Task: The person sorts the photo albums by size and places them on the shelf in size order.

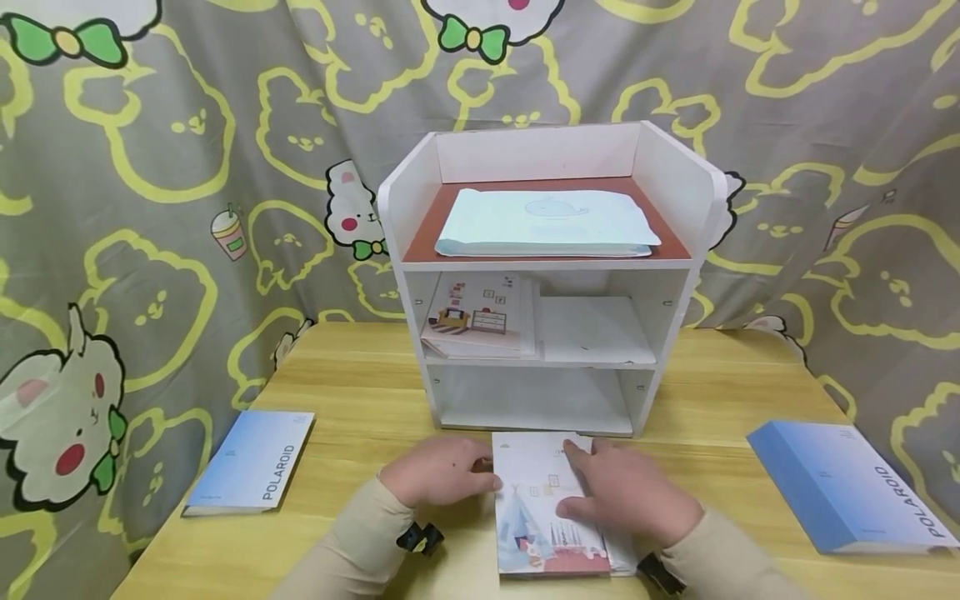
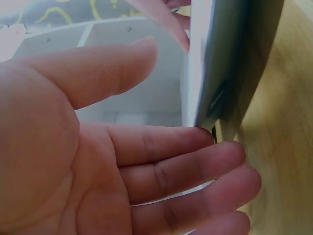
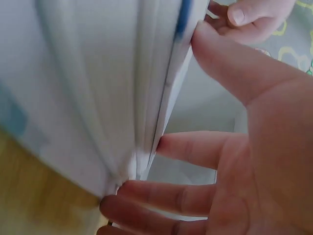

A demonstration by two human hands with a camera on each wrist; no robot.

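Observation:
A photo album (image 1: 536, 504) with a tent drawn on its pale cover lies on the table in front of a small white shelf. Beneath it, a second white album (image 1: 622, 557) juts out on the right. My left hand (image 1: 441, 471) is at the left side of the albums, its straight fingers touching their edge in the left wrist view. From the right, my right hand (image 1: 630, 487) lays its thumb and index finger on the cover. Its other fingers, nearly straight, meet the layered page edges (image 3: 115, 88) in the right wrist view.
The white shelf (image 1: 534, 425) holds a whale-print album (image 1: 551, 221) on top and illustrated albums (image 1: 480, 312) on the middle level, left side. Blue POLAROID albums lie on the table at left (image 1: 251, 462) and right (image 1: 847, 487). A patterned curtain (image 1: 225, 125) hangs behind.

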